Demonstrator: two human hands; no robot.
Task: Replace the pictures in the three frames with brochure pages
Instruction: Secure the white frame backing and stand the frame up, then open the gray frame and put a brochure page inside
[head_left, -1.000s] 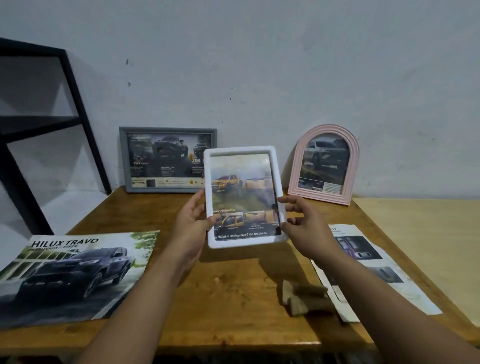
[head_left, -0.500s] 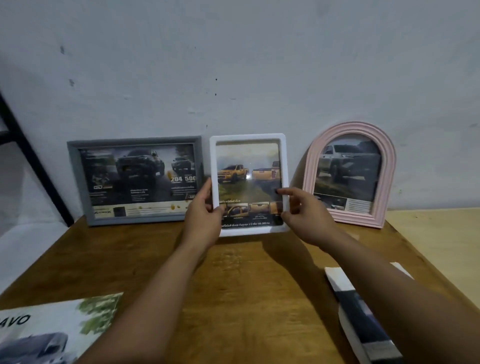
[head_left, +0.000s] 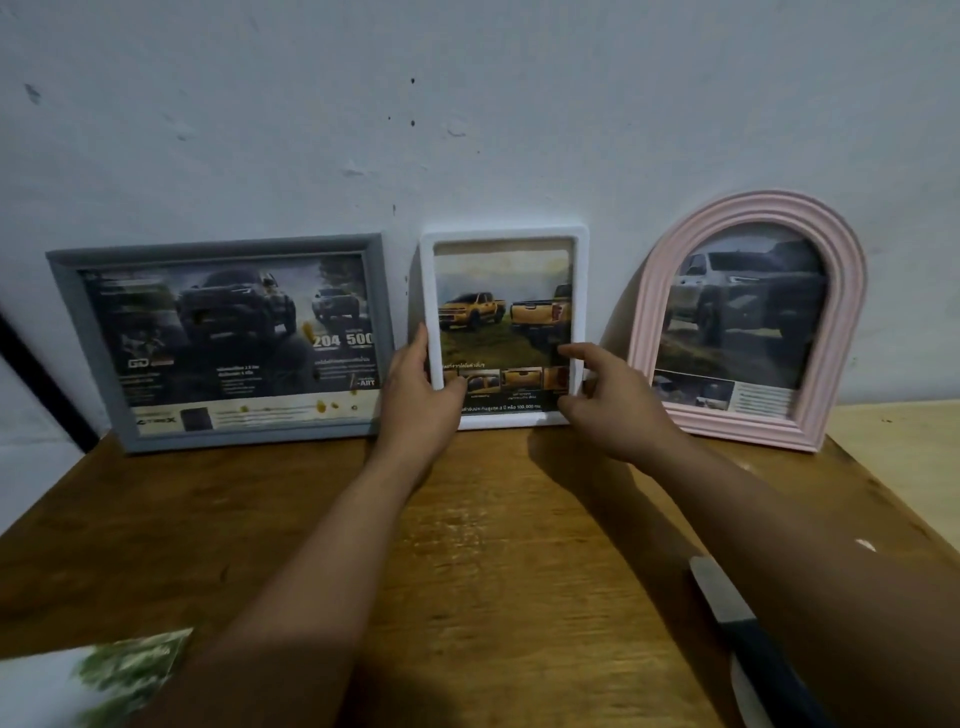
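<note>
A white frame (head_left: 503, 244) with a page of yellow pickup trucks stands upright against the wall at the back of the wooden table (head_left: 498, 545). My left hand (head_left: 423, 395) grips its lower left edge, thumb on the front. My right hand (head_left: 605, 400) holds its lower right edge, fingers on the front. Left of it leans a grey frame (head_left: 218, 340) with a dark truck page. Right of it stands a pink arched frame (head_left: 753, 322) with a truck page.
A brochure corner (head_left: 93, 680) lies at the table's front left. Loose brochure pages (head_left: 748, 639) lie at the front right, partly under my right arm. A black shelf leg (head_left: 41, 384) stands at the far left. A lighter table (head_left: 904, 457) adjoins on the right.
Both hands carried the white frame from mid-air back to the wall, between the grey and pink frames. The view moved closer to the frames.
</note>
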